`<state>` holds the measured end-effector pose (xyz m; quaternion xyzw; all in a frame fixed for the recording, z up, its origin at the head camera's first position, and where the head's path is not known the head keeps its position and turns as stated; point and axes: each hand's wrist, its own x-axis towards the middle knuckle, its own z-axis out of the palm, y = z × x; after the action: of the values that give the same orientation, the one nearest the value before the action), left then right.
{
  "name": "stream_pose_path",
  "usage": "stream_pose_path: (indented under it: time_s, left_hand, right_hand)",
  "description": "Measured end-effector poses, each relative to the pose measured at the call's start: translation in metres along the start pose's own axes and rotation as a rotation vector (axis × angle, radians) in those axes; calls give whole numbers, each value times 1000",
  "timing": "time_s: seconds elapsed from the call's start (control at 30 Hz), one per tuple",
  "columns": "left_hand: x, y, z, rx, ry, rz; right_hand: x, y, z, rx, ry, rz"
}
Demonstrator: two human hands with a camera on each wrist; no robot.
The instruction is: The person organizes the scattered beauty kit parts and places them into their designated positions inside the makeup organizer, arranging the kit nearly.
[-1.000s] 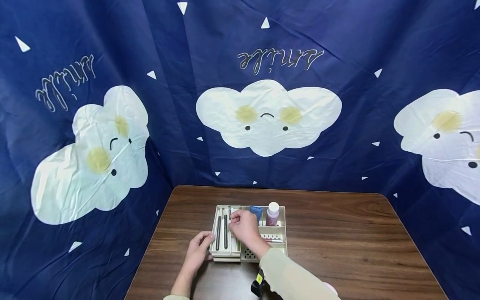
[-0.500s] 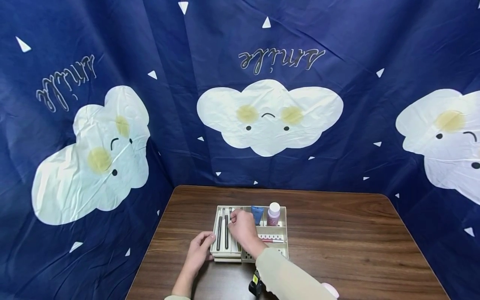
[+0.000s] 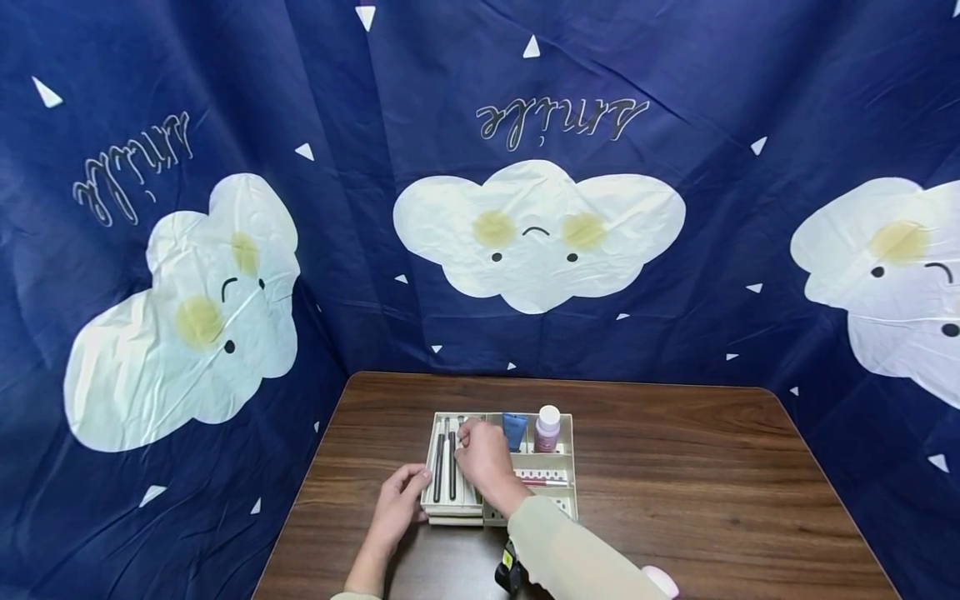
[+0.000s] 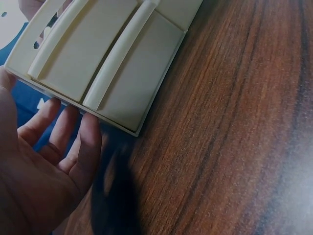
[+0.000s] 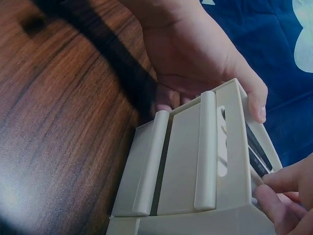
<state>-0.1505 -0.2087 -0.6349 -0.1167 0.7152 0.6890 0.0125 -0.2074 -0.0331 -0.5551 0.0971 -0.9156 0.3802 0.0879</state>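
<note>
In the head view, a cream desktop organizer point(image 3: 453, 505) stands on the table. Its left tray holds slim makeup brushes point(image 3: 438, 467) with dark handles, lying lengthwise. My left hand point(image 3: 399, 493) grips the tray's left side, thumb at the top rim; in the left wrist view its other fingers point(image 4: 88, 137) curl against the organizer's side. My right hand point(image 3: 486, 454) is over the tray's right part. In the right wrist view its thumb and forefinger point(image 5: 276, 188) come together on a thin stick-like brush beside the dark handles; most of it is hidden by the hand.
The organizer's right compartments hold a blue tube point(image 3: 514, 428), a white-capped bottle point(image 3: 547, 429) and a red pen-like stick point(image 3: 543, 482). Two drawers with bar handles point(image 5: 205, 152) form its front. A pink round object point(image 3: 660, 581) lies near the right sleeve. Blue cloth point(image 3: 360, 317) encloses the table.
My right hand and forearm have shifted slightly left over the tray, uncovering more of the red stick and the pink object. The left hand holds its place at the organizer.
</note>
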Motion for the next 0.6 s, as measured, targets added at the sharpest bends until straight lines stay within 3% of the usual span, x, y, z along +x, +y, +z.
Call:
stream_pose_path:
  time_s: [0.2, 0.43, 0.6]
  left_hand:
    - [-1, 1, 0, 11, 0, -3]
    - [0, -1, 1, -3, 2, -4]
    - [-1, 0, 0, -6, 12, -7]
  right_hand:
    - [0, -2, -1, -10, -12, 3]
    - [-1, 0, 3, -46, -7, -60]
    - [-2, 0, 3, 3, -17, -52]
